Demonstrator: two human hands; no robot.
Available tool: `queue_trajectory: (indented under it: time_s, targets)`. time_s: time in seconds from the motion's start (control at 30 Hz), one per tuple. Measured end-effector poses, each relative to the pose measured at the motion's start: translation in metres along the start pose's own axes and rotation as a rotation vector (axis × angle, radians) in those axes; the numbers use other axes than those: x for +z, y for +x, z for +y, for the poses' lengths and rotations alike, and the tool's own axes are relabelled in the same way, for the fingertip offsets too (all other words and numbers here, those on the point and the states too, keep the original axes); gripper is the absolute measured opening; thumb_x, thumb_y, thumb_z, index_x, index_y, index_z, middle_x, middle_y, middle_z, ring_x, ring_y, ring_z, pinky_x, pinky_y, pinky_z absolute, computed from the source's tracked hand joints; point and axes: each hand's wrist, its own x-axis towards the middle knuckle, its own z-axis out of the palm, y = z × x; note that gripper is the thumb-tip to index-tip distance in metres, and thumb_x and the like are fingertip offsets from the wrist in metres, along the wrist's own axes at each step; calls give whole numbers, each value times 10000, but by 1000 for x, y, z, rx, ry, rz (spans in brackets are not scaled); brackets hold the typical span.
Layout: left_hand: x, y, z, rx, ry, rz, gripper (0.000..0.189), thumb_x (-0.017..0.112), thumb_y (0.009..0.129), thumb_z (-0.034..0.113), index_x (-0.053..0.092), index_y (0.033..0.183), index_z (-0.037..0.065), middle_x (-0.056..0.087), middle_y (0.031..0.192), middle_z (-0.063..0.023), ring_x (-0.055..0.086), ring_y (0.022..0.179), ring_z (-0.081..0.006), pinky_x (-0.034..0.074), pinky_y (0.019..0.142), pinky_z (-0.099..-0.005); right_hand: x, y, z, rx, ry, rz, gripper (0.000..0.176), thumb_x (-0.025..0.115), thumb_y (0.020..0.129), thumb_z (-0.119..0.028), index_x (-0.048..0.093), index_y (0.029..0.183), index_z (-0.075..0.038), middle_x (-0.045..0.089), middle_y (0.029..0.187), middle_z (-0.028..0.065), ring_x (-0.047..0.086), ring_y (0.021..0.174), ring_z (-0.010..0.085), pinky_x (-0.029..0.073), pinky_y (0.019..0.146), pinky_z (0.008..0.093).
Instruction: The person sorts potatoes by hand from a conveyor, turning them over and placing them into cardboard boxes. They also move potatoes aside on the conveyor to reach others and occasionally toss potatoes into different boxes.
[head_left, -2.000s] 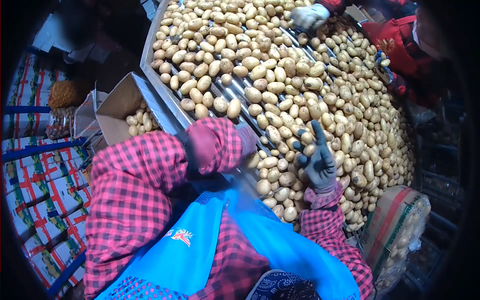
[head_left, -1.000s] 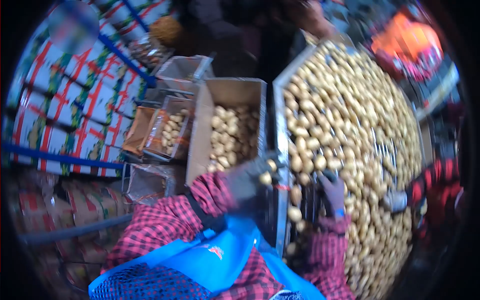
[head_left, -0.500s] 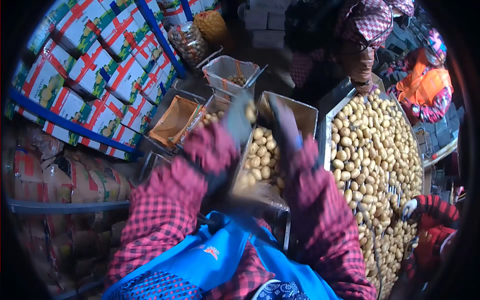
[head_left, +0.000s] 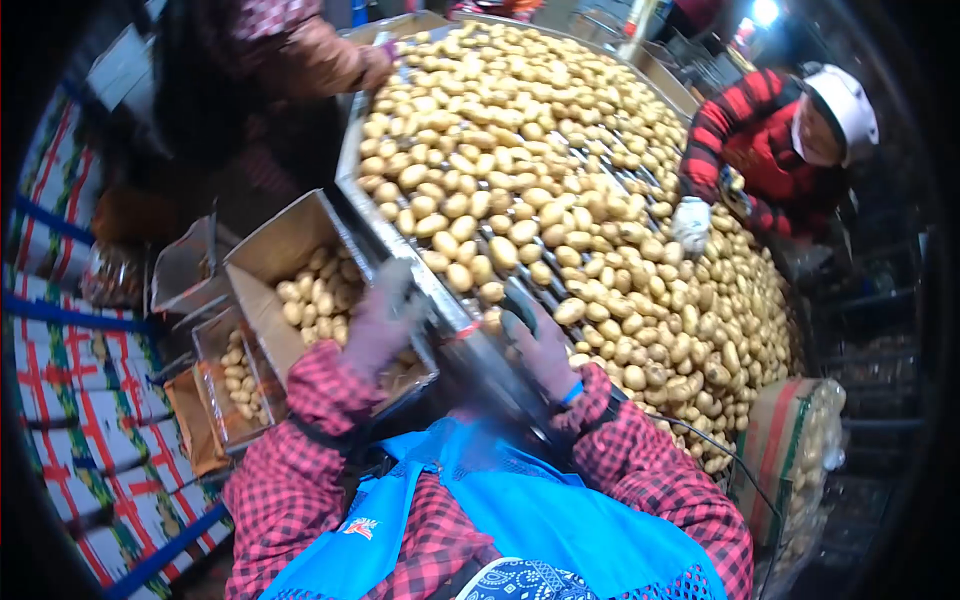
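My right hand (head_left: pixel 541 352), in a purple-and-grey glove, reaches over the metal rim (head_left: pixel 452 322) of a sorting table. Its fingers are stretched apart among the potatoes (head_left: pixel 625 330), with one potato (head_left: pixel 491 319) close beside its fingertips. My left hand (head_left: pixel 383 312), gloved too and smeared by motion, hovers at the right side of a cardboard box (head_left: pixel 268 250). Loose potatoes (head_left: pixel 322 290) lie inside that box, partly hidden behind my left hand and sleeve.
A smaller container (head_left: pixel 222 400) with potatoes stands left of the box. Across the table, a person in a white cap (head_left: pixel 845 105) has a gloved hand (head_left: pixel 690 226) on the potatoes. Another person's arm (head_left: pixel 330 62) rests at the far-left rim. Printed cartons (head_left: pixel 95 430) are stacked left.
The view has swung right, toward the sorting table. My right hand has gone from the box to the table's potatoes; my left hand has stayed near the box.
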Motion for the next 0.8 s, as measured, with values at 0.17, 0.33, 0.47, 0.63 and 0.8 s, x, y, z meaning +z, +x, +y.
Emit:
queue_trajectory:
  time_s: [0.17, 0.33, 0.47, 0.63, 0.8]
  targets:
    - [141, 103, 90, 392, 392, -315, 627, 634, 858, 429, 468, 1371, 108, 433, 1412, -191, 406, 1306, -379, 339, 1074, -470, -97, -1, -9, -176, -421, 102, 555, 624, 855, -233, 474, 1346, -21, 538, 1299, 214, 521, 1200, 352, 403, 1037, 414]
    - [235, 202, 82, 273, 699, -369, 668, 504, 894, 530, 401, 1428, 142, 390, 1468, -159, 353, 1358, -367, 255, 1112, -515, -144, 67, 33, -210, -774, 229, 650, 667, 807, -432, 511, 1284, -18, 470, 1325, 259, 416, 1252, 435, 331, 1067, 488]
    - [258, 239, 38, 270, 811, -305, 650, 472, 892, 558, 380, 1448, 233, 350, 1497, -127, 357, 1360, -355, 235, 1117, -527, -132, 151, 48, -1, -992, 218, 822, 679, 751, -546, 454, 1370, -55, 335, 1441, 276, 287, 1342, 460, 232, 1106, 554]
    - [226, 299, 20, 230, 1015, -518, 614, 530, 869, 506, 411, 1423, 269, 305, 1520, -84, 284, 1385, -374, 236, 1105, -573, -133, 230, 45, -108, -911, 210, 854, 756, 673, -516, 477, 1359, -90, 284, 1501, 187, 228, 1363, 459, 241, 1100, 555]
    - [187, 257, -1, 61, 922, -368, 648, 534, 870, 491, 415, 1428, 183, 291, 1522, -147, 277, 1381, -402, 255, 1114, -531, -71, 178, 37, -94, -1080, 57, 833, 624, 734, -616, 482, 1369, -96, 343, 1475, 164, 240, 1375, 428, 241, 1087, 572]
